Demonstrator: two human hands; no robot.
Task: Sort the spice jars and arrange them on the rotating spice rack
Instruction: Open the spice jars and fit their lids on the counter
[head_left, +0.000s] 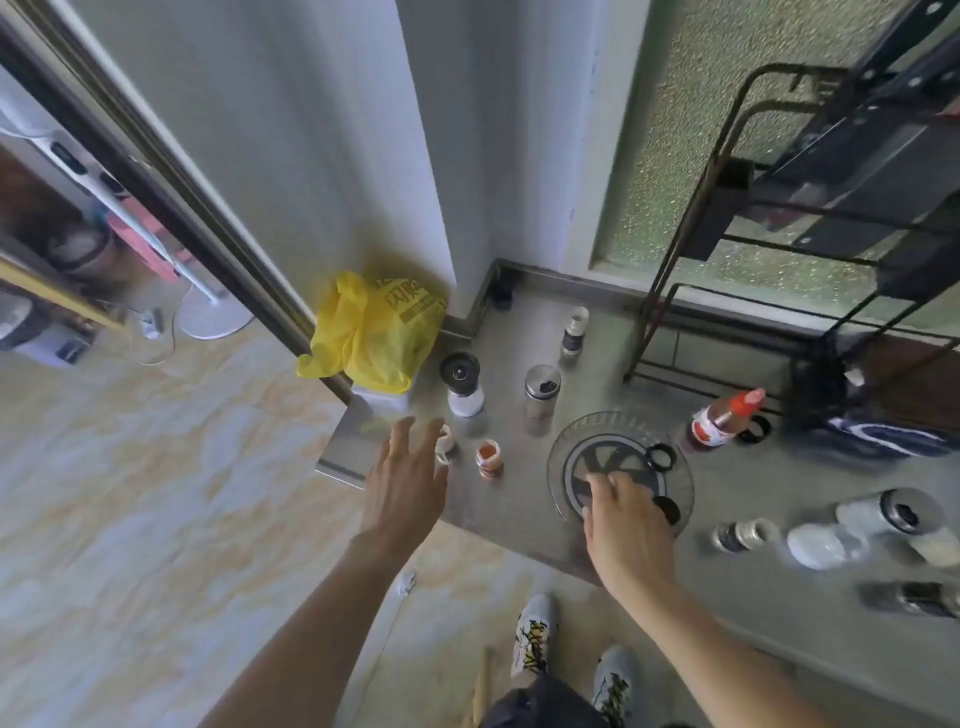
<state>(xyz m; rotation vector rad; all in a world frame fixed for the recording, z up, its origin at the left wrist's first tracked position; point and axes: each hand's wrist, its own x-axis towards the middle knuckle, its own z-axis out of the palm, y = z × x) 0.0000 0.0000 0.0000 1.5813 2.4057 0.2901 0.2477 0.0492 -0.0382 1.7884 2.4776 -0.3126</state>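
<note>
On the steel worktop (519, 499), the clear round rotating spice rack (618, 467) serves as landmark. The right hand (626, 525) rests on its near edge, fingers bent over the rim beside a black lid (667, 508); whether that grip clamps anything, I cannot tell. A black ring (661, 456) lies on the rack's far side. Left of the rack stands an orange-filled jar (489, 458), and further left the left hand (408, 480) hovers with fingers spread apart, holding nothing, just beside a small white jar (445, 444). Behind the rack stand a metal-lidded shaker (541, 389), a black-topped grinder (462, 384) and a dark spice jar (574, 332). Right of the rack leans a red-capped sauce bottle (724, 418); more jars (831, 530) lie tipped beyond.
</note>
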